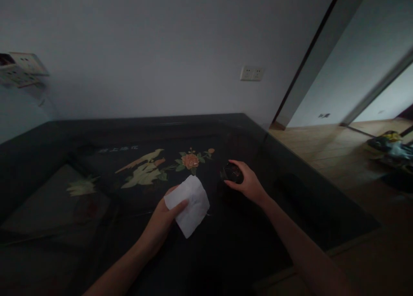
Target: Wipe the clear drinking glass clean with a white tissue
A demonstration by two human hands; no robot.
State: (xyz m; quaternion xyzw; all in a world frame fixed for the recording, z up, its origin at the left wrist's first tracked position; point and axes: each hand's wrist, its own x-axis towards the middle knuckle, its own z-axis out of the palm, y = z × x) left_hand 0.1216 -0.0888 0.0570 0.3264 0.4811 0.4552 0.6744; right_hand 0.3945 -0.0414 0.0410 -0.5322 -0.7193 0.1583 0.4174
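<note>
A white paper tissue (192, 203) is pinched in my left hand (167, 212), the thumb lying on top of it and the other fingers mostly hidden beneath. My right hand (247, 182) is closed around a small dark, rounded object (232, 172), its thumb and a finger on opposite sides. The light is too dim to make out what kind of object it is. Both hands are over a dark, glossy tabletop (200, 132). The right hand is a short way to the right of the tissue, not touching it.
Inlaid in the tabletop are pale birds (145, 169) and a pink flower (190, 160). Behind it rises a white wall with a double socket (252, 73). More sockets (27, 63) are at the left. Past the table's right edge lie a wooden floor (316, 152) and a heap of things (389, 149).
</note>
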